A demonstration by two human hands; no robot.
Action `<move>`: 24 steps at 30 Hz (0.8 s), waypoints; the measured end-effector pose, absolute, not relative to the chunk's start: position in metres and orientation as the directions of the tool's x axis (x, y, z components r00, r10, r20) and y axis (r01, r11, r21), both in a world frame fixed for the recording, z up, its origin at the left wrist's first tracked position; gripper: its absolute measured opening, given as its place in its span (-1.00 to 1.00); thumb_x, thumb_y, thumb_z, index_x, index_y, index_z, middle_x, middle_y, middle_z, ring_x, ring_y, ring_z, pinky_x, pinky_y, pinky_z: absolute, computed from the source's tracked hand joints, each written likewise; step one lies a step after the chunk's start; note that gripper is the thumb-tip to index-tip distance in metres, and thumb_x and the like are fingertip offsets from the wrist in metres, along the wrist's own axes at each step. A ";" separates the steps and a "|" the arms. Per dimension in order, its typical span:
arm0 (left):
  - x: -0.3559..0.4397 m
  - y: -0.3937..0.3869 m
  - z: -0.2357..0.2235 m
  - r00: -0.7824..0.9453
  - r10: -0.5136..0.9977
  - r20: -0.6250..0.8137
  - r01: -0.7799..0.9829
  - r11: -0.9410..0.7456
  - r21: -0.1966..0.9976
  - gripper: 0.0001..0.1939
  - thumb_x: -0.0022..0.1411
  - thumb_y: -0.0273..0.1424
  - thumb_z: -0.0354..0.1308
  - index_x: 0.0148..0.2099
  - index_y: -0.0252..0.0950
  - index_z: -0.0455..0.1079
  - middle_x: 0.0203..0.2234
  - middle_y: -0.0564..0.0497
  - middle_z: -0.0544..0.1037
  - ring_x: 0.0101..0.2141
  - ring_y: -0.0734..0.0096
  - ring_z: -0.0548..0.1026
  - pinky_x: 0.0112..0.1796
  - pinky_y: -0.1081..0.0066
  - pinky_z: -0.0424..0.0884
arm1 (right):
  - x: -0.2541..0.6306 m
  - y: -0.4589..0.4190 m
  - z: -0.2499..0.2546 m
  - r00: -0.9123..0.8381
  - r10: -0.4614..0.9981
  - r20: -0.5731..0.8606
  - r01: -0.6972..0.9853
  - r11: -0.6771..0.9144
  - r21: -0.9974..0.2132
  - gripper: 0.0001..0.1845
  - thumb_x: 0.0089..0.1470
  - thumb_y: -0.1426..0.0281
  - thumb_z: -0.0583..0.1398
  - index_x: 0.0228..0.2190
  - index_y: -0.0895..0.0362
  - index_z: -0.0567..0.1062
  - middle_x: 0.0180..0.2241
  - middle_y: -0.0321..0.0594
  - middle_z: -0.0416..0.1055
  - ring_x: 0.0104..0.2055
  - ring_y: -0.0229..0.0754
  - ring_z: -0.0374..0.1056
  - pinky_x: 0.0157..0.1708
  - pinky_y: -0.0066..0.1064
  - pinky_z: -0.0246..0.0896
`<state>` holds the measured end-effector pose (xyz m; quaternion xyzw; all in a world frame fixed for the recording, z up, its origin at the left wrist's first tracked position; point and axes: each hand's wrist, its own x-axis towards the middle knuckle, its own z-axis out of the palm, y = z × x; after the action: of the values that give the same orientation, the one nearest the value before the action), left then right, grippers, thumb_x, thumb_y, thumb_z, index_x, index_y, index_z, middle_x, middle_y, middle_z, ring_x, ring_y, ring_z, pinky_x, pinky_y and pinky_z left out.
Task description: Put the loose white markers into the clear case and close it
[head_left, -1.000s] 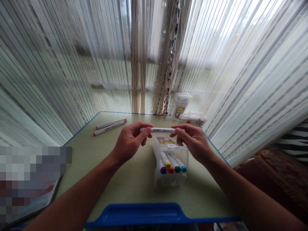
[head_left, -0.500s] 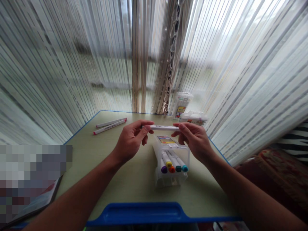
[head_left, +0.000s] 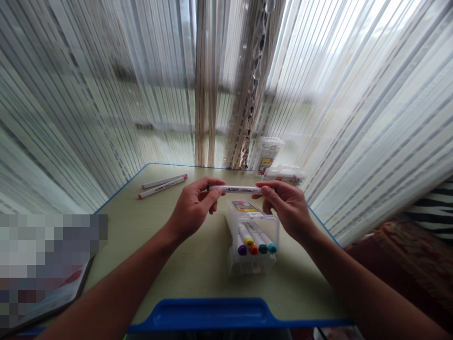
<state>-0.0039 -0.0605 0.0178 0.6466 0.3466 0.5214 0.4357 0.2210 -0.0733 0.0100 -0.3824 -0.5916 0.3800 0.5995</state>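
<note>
A white marker [head_left: 240, 189] with dark print along its barrel is held level above the table, one end in each hand. My left hand [head_left: 196, 200] pinches its left end between thumb and fingers. At the other end, my right hand [head_left: 283, 200] grips it the same way. Just below and nearer to me lies a clear plastic marker case [head_left: 233, 217] with its mouth towards me. Several white markers [head_left: 256, 233] with purple, yellow, orange, dark green and turquoise ends rest inside it.
Two white markers with pink ends [head_left: 163, 185] lie at the back left of the pale green table [head_left: 191, 269]. Two more clear cases [head_left: 267, 158] stand at the back right. A blue tray edge [head_left: 215, 311] runs along the front; string curtains [head_left: 159, 94] hang behind.
The marker has turned slightly in my fingers, so more of its print faces me. Both hands stay in nearly the same place.
</note>
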 end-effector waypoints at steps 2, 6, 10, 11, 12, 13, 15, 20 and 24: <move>-0.004 -0.060 0.018 0.212 0.904 0.372 -0.011 -0.378 0.926 -0.75 0.26 -0.32 0.21 -0.11 -0.40 0.48 -0.42 -0.02 0.55 -0.59 0.56 0.38 -0.54 0.49 0.32 | 0.221 -0.075 0.011 0.012 0.904 0.426 0.020 0.426 -0.904 -0.71 0.08 0.21 0.34 -0.25 0.17 0.61 -0.47 -0.18 0.57 -0.68 -0.37 0.24 -0.72 -0.48 0.13; -0.004 -0.060 0.019 0.198 0.910 0.365 -0.043 -0.364 0.930 -0.77 0.26 -0.34 0.20 -0.12 -0.40 0.48 -0.42 0.00 0.55 -0.60 0.58 0.37 -0.54 0.49 0.32 | 0.222 -0.078 0.014 -0.037 0.895 0.444 0.062 0.445 -0.893 -0.69 0.04 0.27 0.37 -0.19 0.16 0.60 -0.48 -0.22 0.55 -0.66 -0.36 0.26 -0.70 -0.47 0.20; -0.005 -0.060 0.019 0.193 0.915 0.355 -0.113 -0.338 0.934 -0.78 0.25 -0.34 0.20 -0.13 -0.40 0.47 -0.42 0.00 0.54 -0.60 0.58 0.37 -0.54 0.48 0.34 | 0.223 -0.083 0.018 -0.063 0.869 0.490 0.107 0.494 -0.863 -0.66 0.01 0.34 0.39 -0.13 0.12 0.59 -0.45 -0.27 0.51 -0.58 -0.33 0.34 -0.62 -0.47 0.33; -0.005 -0.060 0.019 0.193 0.916 0.351 -0.132 -0.331 0.935 -0.77 0.24 -0.34 0.21 -0.12 -0.40 0.47 -0.41 0.00 0.53 -0.59 0.57 0.38 -0.54 0.47 0.34 | 0.223 -0.084 0.019 -0.059 0.858 0.511 0.122 0.514 -0.849 -0.68 0.02 0.35 0.38 -0.13 0.11 0.59 -0.43 -0.26 0.51 -0.56 -0.33 0.35 -0.60 -0.46 0.36; -0.005 -0.060 0.018 0.194 0.917 0.349 -0.149 -0.324 0.934 -0.77 0.23 -0.34 0.21 -0.12 -0.39 0.46 -0.41 0.00 0.53 -0.59 0.56 0.38 -0.54 0.46 0.34 | 0.223 -0.086 0.020 -0.055 0.845 0.532 0.142 0.534 -0.834 -0.70 0.03 0.36 0.38 -0.14 0.11 0.60 -0.41 -0.25 0.51 -0.56 -0.33 0.36 -0.59 -0.46 0.38; -0.006 -0.060 0.018 0.196 0.917 0.347 -0.165 -0.319 0.933 -0.77 0.23 -0.34 0.21 -0.13 -0.39 0.46 -0.41 0.00 0.52 -0.59 0.55 0.38 -0.54 0.46 0.35 | 0.222 -0.087 0.020 -0.053 0.833 0.551 0.163 0.552 -0.818 -0.72 0.04 0.37 0.37 -0.15 0.11 0.60 -0.40 -0.24 0.52 -0.55 -0.32 0.36 -0.59 -0.45 0.39; -0.006 -0.060 0.017 0.196 0.918 0.345 -0.188 -0.310 0.932 -0.77 0.22 -0.34 0.21 -0.13 -0.39 0.45 -0.42 0.01 0.51 -0.58 0.54 0.38 -0.53 0.45 0.35 | 0.221 -0.089 0.021 -0.056 0.814 0.579 0.209 0.576 -0.790 -0.75 0.05 0.38 0.36 -0.17 0.11 0.61 -0.38 -0.23 0.52 -0.55 -0.31 0.37 -0.58 -0.43 0.41; -0.008 -0.058 0.015 0.202 0.925 0.321 -0.264 -0.264 0.928 -0.74 0.22 -0.31 0.19 -0.10 -0.37 0.44 -0.41 0.01 0.50 -0.58 0.54 0.37 -0.53 0.45 0.32 | 0.224 -0.091 0.023 -0.081 0.763 0.642 0.310 0.631 -0.711 -0.75 0.08 0.41 0.34 -0.14 0.06 0.61 -0.38 -0.24 0.52 -0.54 -0.27 0.40 -0.57 -0.39 0.43; -0.010 -0.056 0.013 0.200 0.927 0.316 -0.350 -0.234 0.907 -0.73 0.22 -0.28 0.16 -0.12 -0.36 0.41 -0.38 -0.01 0.51 -0.58 0.54 0.37 -0.54 0.45 0.31 | 0.229 -0.098 0.036 -0.082 0.701 0.708 0.418 0.669 -0.614 -0.73 0.09 0.45 0.33 -0.13 0.03 0.60 -0.33 -0.22 0.55 -0.54 -0.25 0.42 -0.55 -0.35 0.43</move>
<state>-0.0098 -0.0562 0.0131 0.5375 0.2686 0.5726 0.5577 0.2294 -0.0980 0.0356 -0.3862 -0.7245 0.1274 0.5566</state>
